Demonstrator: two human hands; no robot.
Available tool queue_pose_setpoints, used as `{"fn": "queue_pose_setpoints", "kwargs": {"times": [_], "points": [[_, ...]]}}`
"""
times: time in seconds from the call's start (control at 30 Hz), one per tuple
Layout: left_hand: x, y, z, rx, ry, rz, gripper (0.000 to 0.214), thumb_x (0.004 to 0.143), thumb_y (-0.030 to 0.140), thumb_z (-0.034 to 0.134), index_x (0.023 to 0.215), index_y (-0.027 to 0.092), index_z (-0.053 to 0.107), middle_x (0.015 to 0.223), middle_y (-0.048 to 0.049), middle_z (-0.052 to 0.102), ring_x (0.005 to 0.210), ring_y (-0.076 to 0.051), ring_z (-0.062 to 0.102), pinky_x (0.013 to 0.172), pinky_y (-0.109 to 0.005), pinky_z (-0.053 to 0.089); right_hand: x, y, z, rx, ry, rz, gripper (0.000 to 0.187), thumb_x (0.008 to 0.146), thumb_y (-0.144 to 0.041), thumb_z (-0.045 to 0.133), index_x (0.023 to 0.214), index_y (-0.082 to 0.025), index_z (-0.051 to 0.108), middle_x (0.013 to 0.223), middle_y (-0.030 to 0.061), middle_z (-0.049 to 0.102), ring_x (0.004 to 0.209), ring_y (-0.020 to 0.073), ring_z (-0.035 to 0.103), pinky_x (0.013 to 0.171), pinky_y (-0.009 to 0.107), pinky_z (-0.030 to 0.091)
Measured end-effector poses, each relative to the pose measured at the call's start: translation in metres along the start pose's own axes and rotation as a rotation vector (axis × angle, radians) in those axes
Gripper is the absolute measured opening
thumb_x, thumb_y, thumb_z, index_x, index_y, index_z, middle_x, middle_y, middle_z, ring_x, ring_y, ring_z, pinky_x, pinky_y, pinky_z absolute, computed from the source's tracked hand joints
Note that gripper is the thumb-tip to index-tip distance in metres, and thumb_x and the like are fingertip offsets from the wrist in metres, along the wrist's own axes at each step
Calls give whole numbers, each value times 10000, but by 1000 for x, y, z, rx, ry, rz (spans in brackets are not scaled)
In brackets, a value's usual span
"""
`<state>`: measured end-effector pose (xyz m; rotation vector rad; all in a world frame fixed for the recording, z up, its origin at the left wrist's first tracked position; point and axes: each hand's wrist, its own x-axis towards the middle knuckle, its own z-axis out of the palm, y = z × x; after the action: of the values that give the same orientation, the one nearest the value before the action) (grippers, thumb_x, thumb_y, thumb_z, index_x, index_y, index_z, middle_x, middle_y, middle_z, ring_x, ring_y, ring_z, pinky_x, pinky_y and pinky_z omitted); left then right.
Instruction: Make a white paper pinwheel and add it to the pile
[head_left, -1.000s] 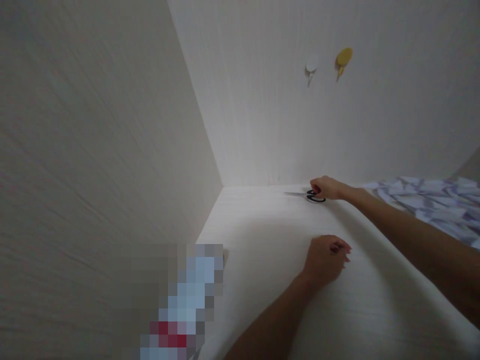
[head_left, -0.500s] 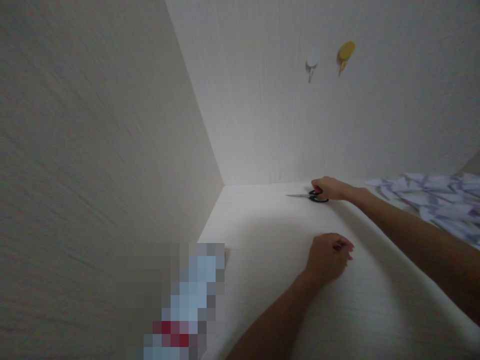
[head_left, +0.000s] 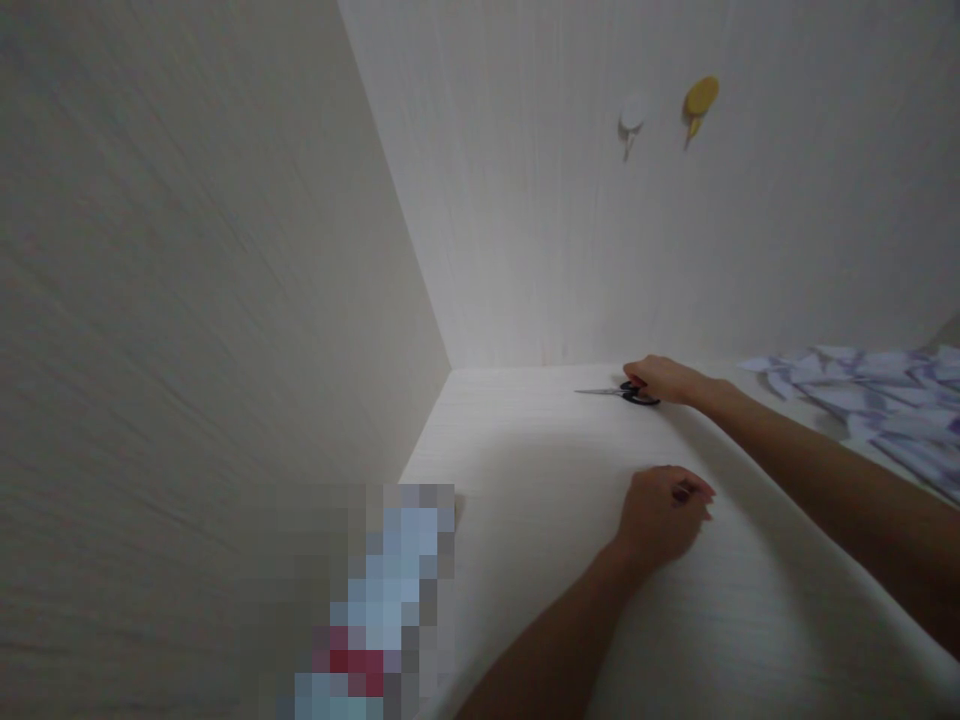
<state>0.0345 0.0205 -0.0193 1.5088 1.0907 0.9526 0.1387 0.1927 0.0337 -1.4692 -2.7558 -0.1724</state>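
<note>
Close to the back wall, my right hand (head_left: 664, 378) has its fingers closed at the black handles of a pair of scissors (head_left: 636, 393). The thin metal blades point left, low over the white surface, and look closed together. Nearer to me, my left hand (head_left: 664, 515) is curled with thumb and fingertips brought together, turned to the right. A small pale glint shows inside the curl, but I cannot make out what it is. The left hand is apart from the scissors.
A white surface (head_left: 525, 400) meets the back wall (head_left: 525, 200) and a side wall (head_left: 262, 250). A white hook (head_left: 632, 112) and a yellow hook (head_left: 702, 97) are on the back wall. Patterned cloth (head_left: 885, 390) lies at right. A blurred-out pale blue and red item (head_left: 390, 580) stands lower left.
The view has shifted slightly, so everything sits a little further right. Both hands keep nearly the same pose, and the scissors stay by my right hand.
</note>
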Motion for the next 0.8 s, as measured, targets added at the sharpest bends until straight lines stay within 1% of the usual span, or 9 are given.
{"fn": "queue_pose_setpoints", "kwargs": {"times": [0.17, 0.33, 0.43, 0.47, 0.5, 0.53, 0.6, 0.7, 0.8], "points": [[-1, 0, 1, 1, -1, 15, 169, 670, 161, 438, 715, 122, 596, 618, -18, 572, 525, -72, 518, 531, -205, 444, -4, -7, -3, -5, 33, -5, 119, 664, -71, 462, 632, -167, 526, 628, 58, 572, 576, 142, 504, 493, 231, 265], [-1, 0, 1, -56, 23, -6, 140, 652, 172, 451, 698, 124, 575, 579, 1, 526, 487, -69, 496, 443, -175, 401, -7, -17, -16, 3, 86, 3, 81, 675, -96, 502, 634, -162, 527, 663, 72, 598, 607, 156, 522, 510, 234, 286], [-3, 4, 0, -96, 48, -18, 133, 674, 206, 427, 632, 131, 528, 541, 18, 484, 427, -60, 452, 404, -176, 369, -28, -35, -31, 61, 210, 49, 80, 750, -193, 459, 699, -171, 517, 740, 77, 601, 654, 165, 527, 517, 235, 299], [-3, 6, -1, -97, 53, -24, 167, 694, 222, 403, 590, 136, 502, 512, 24, 463, 401, -57, 429, 397, -179, 355, -41, -45, -35, 197, 357, 91, 116, 769, -242, 448, 698, -177, 512, 724, 63, 597, 632, 156, 521, 520, 234, 309], [-4, 8, -1, -87, 55, -23, 218, 716, 239, 373, 549, 143, 474, 481, 30, 439, 378, -56, 405, 393, -184, 341, -56, -56, -38, 361, 473, 156, 178, 780, -303, 438, 664, -182, 500, 645, 40, 577, 567, 140, 504, 505, 231, 316], [-5, 10, -2, -66, 59, -16, 269, 737, 256, 344, 513, 149, 448, 452, 34, 416, 362, -56, 383, 394, -189, 327, -73, -67, -39, 529, 555, 215, 256, 787, -360, 418, 608, -188, 479, 550, 17, 534, 500, 127, 472, 478, 228, 313], [-7, 14, -3, 8, 77, 23, 345, 763, 283, 312, 458, 156, 414, 411, 38, 382, 364, -60, 362, 416, -201, 305, -108, -89, -33, 824, 639, 299, 374, 800, -419, 365, 504, -197, 421, 457, -8, 451, 444, 113, 428, 443, 223, 308], [-8, 18, -3, 120, 132, 94, 394, 772, 307, 321, 409, 159, 366, 385, 44, 330, 400, -64, 337, 446, -215, 265, -147, -109, -10, 1049, 617, 423, 432, 776, -465, 373, 433, -203, 369, 384, -33, 350, 383, 100, 340, 395, 232, 266], [-8, 19, -2, 169, 167, 91, 417, 771, 337, 336, 393, 168, 298, 381, 53, 241, 416, -63, 278, 446, -230, 216, -162, -112, 14, 1134, 620, 510, 417, 759, -469, 387, 437, -204, 358, 387, -45, 311, 378, 97, 292, 388, 240, 250]]}}
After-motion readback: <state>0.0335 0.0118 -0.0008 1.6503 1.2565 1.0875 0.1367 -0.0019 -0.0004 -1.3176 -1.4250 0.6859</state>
